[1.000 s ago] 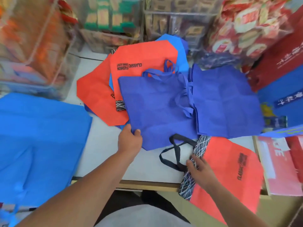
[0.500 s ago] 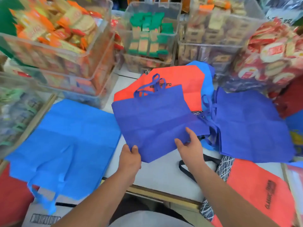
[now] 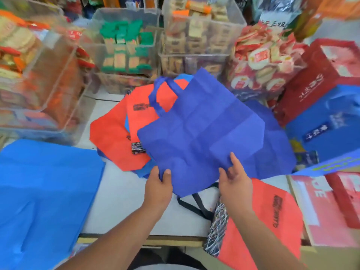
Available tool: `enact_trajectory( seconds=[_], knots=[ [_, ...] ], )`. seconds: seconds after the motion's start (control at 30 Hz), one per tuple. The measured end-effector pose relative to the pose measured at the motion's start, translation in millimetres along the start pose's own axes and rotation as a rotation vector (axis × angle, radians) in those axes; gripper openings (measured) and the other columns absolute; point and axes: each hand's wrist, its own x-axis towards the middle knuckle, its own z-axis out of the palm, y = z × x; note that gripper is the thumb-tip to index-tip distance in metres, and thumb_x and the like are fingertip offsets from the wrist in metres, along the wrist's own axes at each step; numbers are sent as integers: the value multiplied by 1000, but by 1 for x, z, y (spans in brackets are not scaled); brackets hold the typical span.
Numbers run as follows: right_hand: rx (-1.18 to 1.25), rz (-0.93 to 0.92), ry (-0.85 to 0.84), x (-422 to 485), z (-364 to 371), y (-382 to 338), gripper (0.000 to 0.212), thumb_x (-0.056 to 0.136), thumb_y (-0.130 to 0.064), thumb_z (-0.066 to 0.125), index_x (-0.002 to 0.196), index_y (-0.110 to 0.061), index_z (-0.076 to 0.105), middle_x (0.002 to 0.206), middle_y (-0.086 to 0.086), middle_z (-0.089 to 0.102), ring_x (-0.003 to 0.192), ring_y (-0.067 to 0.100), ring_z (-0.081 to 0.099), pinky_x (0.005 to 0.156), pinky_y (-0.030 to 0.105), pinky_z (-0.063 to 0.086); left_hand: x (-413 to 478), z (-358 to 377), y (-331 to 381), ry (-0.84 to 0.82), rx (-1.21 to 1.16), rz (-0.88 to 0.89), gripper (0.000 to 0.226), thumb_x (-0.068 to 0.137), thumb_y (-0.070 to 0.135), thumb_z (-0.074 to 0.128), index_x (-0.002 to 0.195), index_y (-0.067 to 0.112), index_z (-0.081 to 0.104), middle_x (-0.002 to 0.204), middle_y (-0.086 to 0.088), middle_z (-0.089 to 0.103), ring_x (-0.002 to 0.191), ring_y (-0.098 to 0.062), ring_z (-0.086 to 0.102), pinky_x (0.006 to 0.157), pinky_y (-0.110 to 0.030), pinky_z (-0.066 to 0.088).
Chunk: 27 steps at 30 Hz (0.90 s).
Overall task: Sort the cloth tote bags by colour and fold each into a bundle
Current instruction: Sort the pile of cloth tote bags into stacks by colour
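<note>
A dark blue tote bag (image 3: pixel 202 131) is lifted off the table, tilted, its handles pointing away from me. My left hand (image 3: pixel 158 187) pinches its near left corner. My right hand (image 3: pixel 234 181) grips its near edge, forefinger stretched over the cloth. A second dark blue bag (image 3: pixel 278 149) lies partly under it on the right. Orange-red bags (image 3: pixel 115 137) with black print lie behind on the left, and another orange-red bag (image 3: pixel 272 221) with a black-and-white patterned side hangs over the table's front edge. A light blue bag (image 3: pixel 42 193) is spread out at the left.
Clear plastic bins (image 3: pixel 124 55) of packaged snacks stand along the back of the white table (image 3: pixel 120 207). Red and blue gift boxes (image 3: pixel 321 98) are stacked on the right. Black handles (image 3: pixel 196 206) lie on the table below the held bag.
Both hands have lifted the dark blue bag and carried it to the right, over the second dark blue bag. A second ago my right hand was on the patterned bag.
</note>
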Motion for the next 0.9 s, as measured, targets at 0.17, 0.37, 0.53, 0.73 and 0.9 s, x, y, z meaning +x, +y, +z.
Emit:
enact_trajectory(
  seconds=[0.17,0.37,0.53,0.73,0.9],
  knots=[
    [6,30,109,51,-57,52,56,99,-6,53,151,-24,41,108,-6,68,91,9,65,83,36,51,1,71,26,-247,52,-96,18,99,26,61,94,9,63,73,-6,61,52,-18,56,42,-22,39],
    [-298,-98,82,139,-99,80,61,99,-16,59,156,-14,37,154,20,43,143,36,40,112,50,37,-16,135,43,-637,264,-225,34,106,37,44,98,9,61,86,-5,63,57,-15,52,45,-20,33],
    [-653,-404,-16,120,-72,92,54,92,-37,60,142,-15,57,159,22,34,146,45,31,114,60,34,-27,172,50,-858,370,-155,17,98,30,55,86,21,63,79,1,61,68,-16,56,50,-23,45],
    [-649,-41,-554,91,-10,135,69,100,-60,42,159,-28,26,169,-1,16,155,26,12,123,49,21,-10,120,29,-657,508,-160,19,92,33,56,89,17,68,81,1,67,81,-21,68,81,-37,56],
    [-765,28,-510,112,-17,156,77,99,-68,25,160,-22,19,170,-6,10,156,22,4,124,54,8,8,81,1,-497,468,-210,16,95,25,55,84,25,67,88,5,68,95,-23,70,76,-29,51]
  ],
)
